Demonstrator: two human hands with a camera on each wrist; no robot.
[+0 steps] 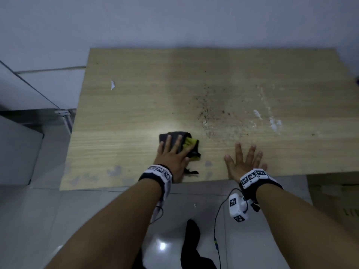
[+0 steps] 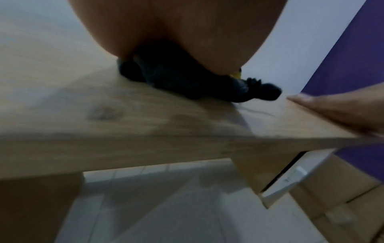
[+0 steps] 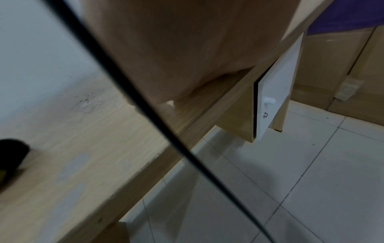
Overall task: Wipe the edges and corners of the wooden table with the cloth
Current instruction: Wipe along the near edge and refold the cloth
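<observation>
The wooden table (image 1: 136,105) fills the head view, with dark specks and white smears right of its middle. A dark cloth with a yellow patch (image 1: 189,141) lies near the front edge. My left hand (image 1: 173,152) lies flat on it with straight fingers, pressing it onto the wood. My right hand (image 1: 242,162) rests flat on the bare tabletop to the cloth's right, fingers spread. In the left wrist view the cloth (image 2: 187,82) bulges from under my palm, just behind the table's front edge (image 2: 145,148). In the right wrist view my palm hides the fingers.
A grey wall runs behind the table. A low white ledge (image 1: 29,90) stands at the left. A cardboard box (image 1: 338,199) sits at the right, beside a white drawer front with a knob (image 3: 272,102). The floor is pale tile (image 1: 97,206).
</observation>
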